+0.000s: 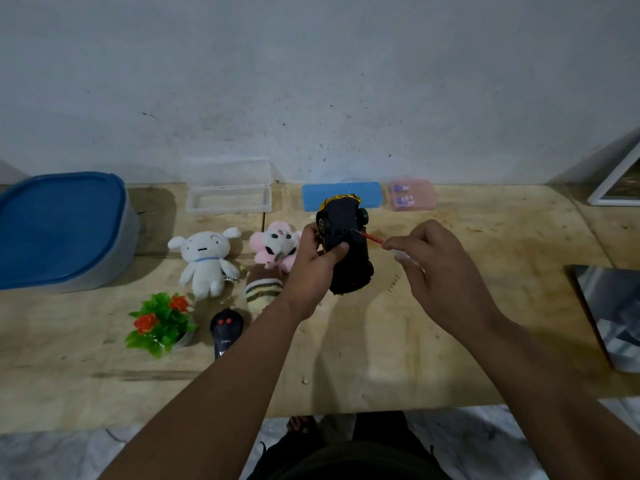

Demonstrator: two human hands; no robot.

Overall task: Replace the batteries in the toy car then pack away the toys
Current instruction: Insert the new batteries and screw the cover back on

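My left hand (313, 263) grips the toy car (348, 244) above the wooden table, its black underside turned toward me and gold bodywork showing at the far end. My right hand (429, 261) pinches a red-shafted screwdriver (372, 238) whose tip touches the car's underside. A white plush dog (206, 259), a pink flower plush (277, 245) and a striped plush (263, 292) lie left of the car. The black remote control (225, 336) lies near my left forearm. A pink case (412, 195) holding batteries sits at the back.
A large grey tub with a blue lid (59, 230) stands at far left. A clear open box (228, 199) and a blue flat case (343, 195) sit by the wall. A fake plant (161, 323) is front left; a dark panel (613, 317) lies at right.
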